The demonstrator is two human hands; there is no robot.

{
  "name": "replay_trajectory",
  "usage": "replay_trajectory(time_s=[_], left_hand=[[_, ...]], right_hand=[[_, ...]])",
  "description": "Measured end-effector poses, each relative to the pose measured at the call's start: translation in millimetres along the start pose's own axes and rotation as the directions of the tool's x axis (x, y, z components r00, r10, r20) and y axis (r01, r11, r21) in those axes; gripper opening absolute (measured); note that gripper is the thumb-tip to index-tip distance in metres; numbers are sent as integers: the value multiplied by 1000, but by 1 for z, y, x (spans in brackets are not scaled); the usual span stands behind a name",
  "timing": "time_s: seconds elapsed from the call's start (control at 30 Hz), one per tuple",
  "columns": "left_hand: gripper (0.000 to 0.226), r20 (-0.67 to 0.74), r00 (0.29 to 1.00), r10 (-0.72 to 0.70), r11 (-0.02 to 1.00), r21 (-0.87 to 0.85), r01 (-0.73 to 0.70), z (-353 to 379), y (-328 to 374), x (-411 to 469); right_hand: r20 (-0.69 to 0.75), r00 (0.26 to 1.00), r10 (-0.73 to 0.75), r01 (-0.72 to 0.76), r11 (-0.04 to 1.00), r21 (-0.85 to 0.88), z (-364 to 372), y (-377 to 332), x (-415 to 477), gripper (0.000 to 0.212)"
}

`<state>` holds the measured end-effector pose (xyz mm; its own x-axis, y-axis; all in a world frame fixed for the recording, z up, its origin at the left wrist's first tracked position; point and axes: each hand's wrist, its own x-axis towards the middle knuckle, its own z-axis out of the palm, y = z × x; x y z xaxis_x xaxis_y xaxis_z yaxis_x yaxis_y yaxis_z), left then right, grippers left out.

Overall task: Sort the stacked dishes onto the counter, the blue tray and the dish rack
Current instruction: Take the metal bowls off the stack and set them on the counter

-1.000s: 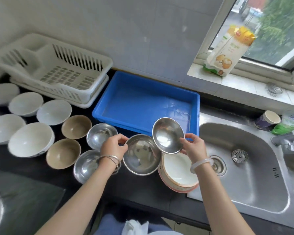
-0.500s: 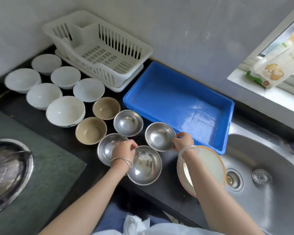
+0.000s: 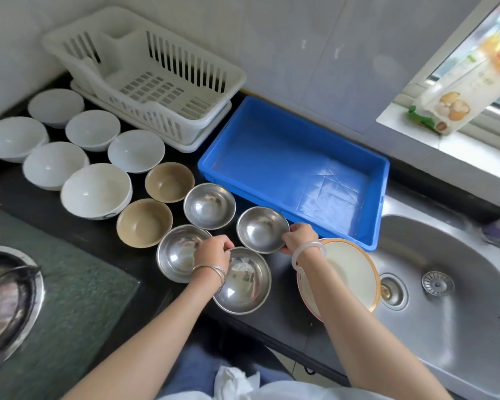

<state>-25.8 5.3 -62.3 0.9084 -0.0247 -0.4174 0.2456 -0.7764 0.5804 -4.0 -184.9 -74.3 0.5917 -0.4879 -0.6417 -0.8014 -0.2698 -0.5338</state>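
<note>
My right hand (image 3: 298, 237) grips the rim of a small steel bowl (image 3: 261, 228) that rests on the black counter (image 3: 70, 226) just in front of the blue tray (image 3: 295, 171). My left hand (image 3: 212, 252) holds the rim of the nearest steel bowl (image 3: 244, 281). Two more steel bowls (image 3: 209, 205) (image 3: 177, 255) sit beside them. Two tan bowls (image 3: 169, 181) (image 3: 144, 222) and several white bowls (image 3: 96, 190) stand further left. A stack of orange-rimmed plates (image 3: 355, 272) lies under my right forearm. The white dish rack (image 3: 145, 79) holds nothing.
A steel sink (image 3: 451, 284) lies to the right, with the plate stack overhanging its edge. A gas stove with a glass top (image 3: 70, 298) is at the lower left. A food packet (image 3: 451, 102) leans on the window sill at the upper right.
My right hand has carried the small steel bowl from above the plate stack down onto the counter in front of the blue tray. My left hand stays on the nearest bowl.
</note>
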Motion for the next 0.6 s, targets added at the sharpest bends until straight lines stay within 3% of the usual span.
replay_trajectory(time_s=[0.1,0.33,0.47,0.6], left_hand=[[14,-19,1000,22,1000,-7,-22,1,0,-1],[25,-19,997,73,997,-38,-74,3,-5,0],[24,-29,995,93,994,-49,-94,4,-5,0],[26,-24,995,99,994,-46,-100,3,-6,-2]], right_hand=[[-3,1000,17,-17,999,34,3,-2,0,24],[31,999,31,-36,984,176,15,1,0,14],[78,997,22,-46,948,314,20,4,-1,26],[106,994,11,-47,938,342,19,7,-3,33]])
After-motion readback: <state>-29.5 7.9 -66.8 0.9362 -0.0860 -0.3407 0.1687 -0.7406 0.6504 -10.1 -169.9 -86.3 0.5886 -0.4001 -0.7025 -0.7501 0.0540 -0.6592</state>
